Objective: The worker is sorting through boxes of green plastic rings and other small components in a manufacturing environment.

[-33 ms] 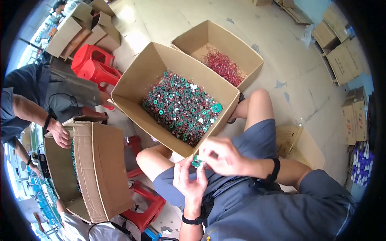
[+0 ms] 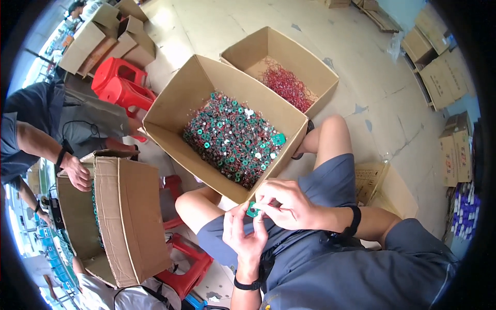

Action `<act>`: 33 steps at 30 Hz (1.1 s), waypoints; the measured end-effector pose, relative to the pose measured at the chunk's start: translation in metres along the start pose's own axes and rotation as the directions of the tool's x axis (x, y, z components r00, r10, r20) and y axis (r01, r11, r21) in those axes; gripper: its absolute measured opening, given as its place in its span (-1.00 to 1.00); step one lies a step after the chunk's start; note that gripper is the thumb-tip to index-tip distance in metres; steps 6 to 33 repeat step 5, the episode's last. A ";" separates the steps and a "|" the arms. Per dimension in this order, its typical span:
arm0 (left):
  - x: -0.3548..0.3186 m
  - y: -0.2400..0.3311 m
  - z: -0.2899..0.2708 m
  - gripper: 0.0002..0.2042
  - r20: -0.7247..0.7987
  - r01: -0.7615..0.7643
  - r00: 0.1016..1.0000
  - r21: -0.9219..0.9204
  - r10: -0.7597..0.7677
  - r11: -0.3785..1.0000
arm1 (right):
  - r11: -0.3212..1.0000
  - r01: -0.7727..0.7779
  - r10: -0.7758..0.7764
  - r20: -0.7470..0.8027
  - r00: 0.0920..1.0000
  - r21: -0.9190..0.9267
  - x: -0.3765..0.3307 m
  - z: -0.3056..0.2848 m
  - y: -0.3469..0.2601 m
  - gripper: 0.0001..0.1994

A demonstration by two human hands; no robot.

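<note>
My left hand and my right hand meet over my lap and pinch a small green ring-shaped part between their fingertips. Just beyond them stands an open cardboard box heaped with several green ring parts wound with copper wire. A second open cardboard box behind it holds a tangle of red wire loops. A dark band sits on each of my wrists.
Another person at the left rests a hand on a tall open carton. Red plastic stools stand behind it, another red stool by my knee. Stacked cartons line the right.
</note>
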State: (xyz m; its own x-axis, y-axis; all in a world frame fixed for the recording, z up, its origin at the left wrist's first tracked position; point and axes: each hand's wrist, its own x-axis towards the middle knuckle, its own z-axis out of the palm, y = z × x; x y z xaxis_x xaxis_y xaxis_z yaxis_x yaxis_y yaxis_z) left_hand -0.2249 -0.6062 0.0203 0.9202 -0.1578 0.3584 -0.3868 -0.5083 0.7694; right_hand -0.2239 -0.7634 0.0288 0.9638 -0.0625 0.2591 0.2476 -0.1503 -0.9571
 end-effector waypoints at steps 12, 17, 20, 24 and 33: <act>0.002 -0.006 0.004 -0.68 0.008 0.017 1.000 -0.031 -0.017 0.999 | 0.789 -0.517 0.502 0.137 0.854 0.332 0.003 -0.006 0.013 -0.89; 0.002 -0.006 0.004 -0.68 0.008 0.017 1.000 -0.031 -0.017 0.999 | 0.789 -0.517 0.502 0.137 0.854 0.332 0.003 -0.006 0.013 -0.89; 0.002 -0.006 0.004 -0.68 0.008 0.017 1.000 -0.031 -0.017 0.999 | 0.789 -0.517 0.502 0.137 0.854 0.332 0.003 -0.006 0.013 -0.89; 0.002 -0.006 0.004 -0.68 0.008 0.017 1.000 -0.031 -0.017 0.999 | 0.789 -0.517 0.502 0.137 0.854 0.332 0.003 -0.006 0.013 -0.89; 0.002 -0.006 0.004 -0.68 0.008 0.017 1.000 -0.031 -0.017 0.999 | 0.789 -0.517 0.502 0.137 0.854 0.332 0.003 -0.006 0.013 -0.89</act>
